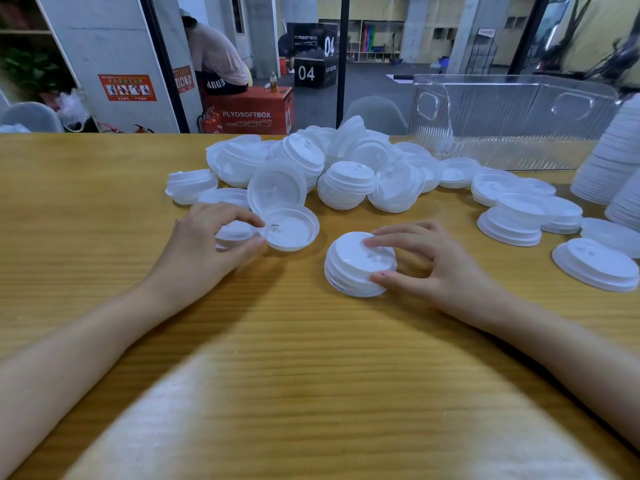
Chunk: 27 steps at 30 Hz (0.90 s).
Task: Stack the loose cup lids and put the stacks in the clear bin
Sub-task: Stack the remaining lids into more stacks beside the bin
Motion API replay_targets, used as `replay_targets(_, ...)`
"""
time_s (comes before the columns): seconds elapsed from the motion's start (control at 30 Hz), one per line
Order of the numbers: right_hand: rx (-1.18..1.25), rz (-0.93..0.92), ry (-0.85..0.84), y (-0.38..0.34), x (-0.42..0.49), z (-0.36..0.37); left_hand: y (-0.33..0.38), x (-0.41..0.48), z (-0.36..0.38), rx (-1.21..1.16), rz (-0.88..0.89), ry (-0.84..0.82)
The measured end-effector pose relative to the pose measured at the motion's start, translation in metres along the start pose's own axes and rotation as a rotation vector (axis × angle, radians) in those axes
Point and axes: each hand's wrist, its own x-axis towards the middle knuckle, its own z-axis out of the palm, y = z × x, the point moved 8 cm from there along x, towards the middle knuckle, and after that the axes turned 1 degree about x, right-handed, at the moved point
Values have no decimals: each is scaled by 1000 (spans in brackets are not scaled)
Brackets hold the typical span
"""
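Forearms (86, 341) stretch over the table (86, 202), the left hand (207, 237) pinching an upturned lid (292, 230) by its rim, the right hand (433, 261) clasping a short stack (356, 265). Most lids (329, 161) lie heaped mid-table, the bin (512, 119) behind right. Unflipped, that lid likely won't nest on the stack.

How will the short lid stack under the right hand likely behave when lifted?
Probably very light: the lid stack is thin white plastic. Its layers look slightly uneven, so it may lean or slide apart unless the right hand grips across top and side. The thin rims would likely flex under a squeeze.
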Motion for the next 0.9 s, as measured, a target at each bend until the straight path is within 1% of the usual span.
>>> replay_targets(0.13, -18, -17, 2, -2, 0, 0, 4, 3, -2, 41, 6, 15)
replay_targets(0.37, -46, -119, -45, -19, -6, 6, 12, 2, -1, 76, 65, -11)
replay_targets(0.5, -43, -125, -45, -23, -8, 7, 12, 1, 3, 79, 72, -23)
replay_targets(0.7, -15, -130, 14, -26, -9, 3, 13, 0, 5, 70, 77, -30)
replay_targets(0.9, -17, -113, -7, -25, -8, 6, 11, 1, 8, 90, 88, -41)
